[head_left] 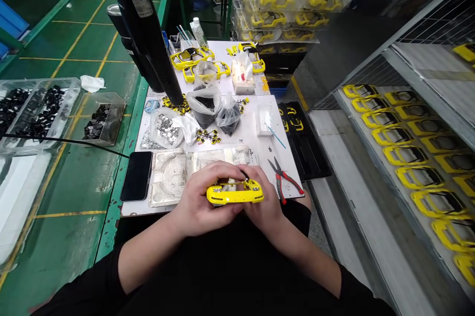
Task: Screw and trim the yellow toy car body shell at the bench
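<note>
Both hands hold a yellow toy car body shell (235,196) above the near edge of the white table (274,167). My left hand (202,202) is closed round its left side, thumb below and fingers over the top. On the shell's right side my right hand (263,200) is closed as well, its fingers partly hidden behind the shell. A small black part (245,175) shows at the shell's top by the right fingers. Just beyond the hands lies a stained white moulded tray (168,177). Red-handled pliers (284,177) rest to the right.
A phone (136,176) lies left of the tray. Bags of small parts (166,128), a black upright tool (144,24) and a tissue box (243,76) stand farther back. Shelves (371,167) with several yellow shells line the right. Clear bins (104,118) of black parts sit at left.
</note>
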`<action>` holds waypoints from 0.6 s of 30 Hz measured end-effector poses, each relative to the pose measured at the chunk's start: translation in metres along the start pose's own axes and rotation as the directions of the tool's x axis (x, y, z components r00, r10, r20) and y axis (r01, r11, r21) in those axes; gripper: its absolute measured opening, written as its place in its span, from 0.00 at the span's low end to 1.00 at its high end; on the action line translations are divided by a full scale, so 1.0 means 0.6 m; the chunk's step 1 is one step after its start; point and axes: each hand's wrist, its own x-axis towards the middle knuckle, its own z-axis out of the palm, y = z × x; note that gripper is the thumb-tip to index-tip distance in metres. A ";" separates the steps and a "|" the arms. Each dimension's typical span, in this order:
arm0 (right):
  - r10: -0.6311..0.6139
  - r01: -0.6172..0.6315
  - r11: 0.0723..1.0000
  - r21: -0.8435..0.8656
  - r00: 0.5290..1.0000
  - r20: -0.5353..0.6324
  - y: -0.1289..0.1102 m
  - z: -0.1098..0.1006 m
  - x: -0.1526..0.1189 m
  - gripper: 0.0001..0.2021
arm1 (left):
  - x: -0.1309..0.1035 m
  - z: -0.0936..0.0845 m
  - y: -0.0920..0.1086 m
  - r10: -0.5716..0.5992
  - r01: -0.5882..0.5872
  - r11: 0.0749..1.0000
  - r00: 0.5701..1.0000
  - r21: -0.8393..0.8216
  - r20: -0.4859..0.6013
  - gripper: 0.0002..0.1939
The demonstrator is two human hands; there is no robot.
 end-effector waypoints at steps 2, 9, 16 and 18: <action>0.001 -0.001 1.000 0.003 1.000 -0.006 0.000 0.001 -0.001 0.18 | 0.002 0.003 0.006 0.014 -0.014 1.000 1.000 0.014 -0.012 0.18; 0.001 -0.001 1.000 0.021 1.000 0.003 0.004 0.002 -0.008 0.20 | -0.006 0.005 -0.009 0.074 -0.075 0.996 0.997 0.038 0.011 0.22; -0.029 0.028 0.999 0.042 1.000 0.005 0.012 0.003 -0.009 0.22 | -0.015 0.000 -0.031 0.097 -0.097 0.995 0.995 -0.024 0.020 0.30; -0.030 0.030 0.998 0.063 1.000 0.006 0.013 0.004 -0.010 0.22 | -0.018 0.004 -0.033 0.105 -0.105 0.994 0.994 -0.012 -0.011 0.28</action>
